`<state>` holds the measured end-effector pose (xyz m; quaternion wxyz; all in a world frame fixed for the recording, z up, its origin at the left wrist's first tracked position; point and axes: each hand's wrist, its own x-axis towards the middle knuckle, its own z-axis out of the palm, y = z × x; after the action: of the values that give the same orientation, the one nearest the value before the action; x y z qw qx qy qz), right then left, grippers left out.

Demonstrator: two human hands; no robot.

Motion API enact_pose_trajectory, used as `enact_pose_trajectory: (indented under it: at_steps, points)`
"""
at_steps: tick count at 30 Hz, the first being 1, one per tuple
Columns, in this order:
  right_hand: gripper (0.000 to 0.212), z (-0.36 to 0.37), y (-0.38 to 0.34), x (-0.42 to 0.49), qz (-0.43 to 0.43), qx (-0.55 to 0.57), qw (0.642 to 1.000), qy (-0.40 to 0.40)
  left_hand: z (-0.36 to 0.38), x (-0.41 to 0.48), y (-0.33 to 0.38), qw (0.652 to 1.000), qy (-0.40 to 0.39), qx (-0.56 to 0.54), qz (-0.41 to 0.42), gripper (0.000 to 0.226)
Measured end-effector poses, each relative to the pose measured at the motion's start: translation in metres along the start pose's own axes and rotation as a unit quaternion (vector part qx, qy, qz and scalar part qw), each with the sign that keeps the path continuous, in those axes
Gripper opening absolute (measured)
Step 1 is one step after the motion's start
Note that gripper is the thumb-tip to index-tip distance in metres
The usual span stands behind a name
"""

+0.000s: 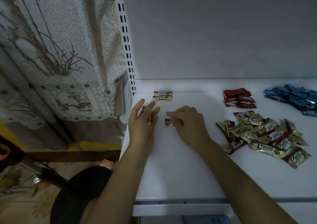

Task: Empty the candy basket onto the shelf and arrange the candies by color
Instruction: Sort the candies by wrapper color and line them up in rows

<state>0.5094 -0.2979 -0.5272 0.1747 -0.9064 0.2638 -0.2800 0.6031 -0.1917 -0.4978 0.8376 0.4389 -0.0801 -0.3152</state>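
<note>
In the head view we see the person's left hand (143, 119) raised on edge over the white metal shelf (188, 172). Its fingers are loosely fanned, and a gold foil-wrapped candy (149, 120) is tucked against the palm; we cannot tell how the thumb secures it. The right hand (187, 122) lies knuckles-up just beside it, its fingertips pinching a small gold-and-brown candy (168, 122) low over the shelf.

Behind the hands, near the back left corner, a neat pair of gold candies (162, 95) lies side by side. To the right, well apart, sit a red candy heap (239, 98), a blue candy heap (295, 98) and a loose pile of gold candies (264, 136). The basket is not in view, so we judge the emptying done and the colour sorting well along, with the gold candies now being laid out in order.

The next move calls for placing the pinched candy parallel to the pair without nudging those already laid, then the one in the palm.
</note>
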Motion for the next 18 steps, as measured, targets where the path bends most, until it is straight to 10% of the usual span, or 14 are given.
enact_pose_trajectory:
  at_steps: [4, 14, 18]
  points:
    - [0.024, -0.015, -0.007, -0.002, -0.054, -0.060, 0.992, 0.101, -0.003, 0.000, 0.002, 0.995, 0.012, -0.094, -0.029, 0.032]
    - [0.037, 0.004, -0.025, 0.023, -0.074, -0.016, 0.988, -0.134, -0.003, 0.004, 0.000, 0.996, 0.001, -0.068, -0.062, 0.025]
    - [0.045, 0.010, -0.015, 0.033, -0.054, -0.036, 0.995, -0.074, -0.003, 0.005, 0.000, 0.994, 0.000, -0.085, -0.067, 0.030]
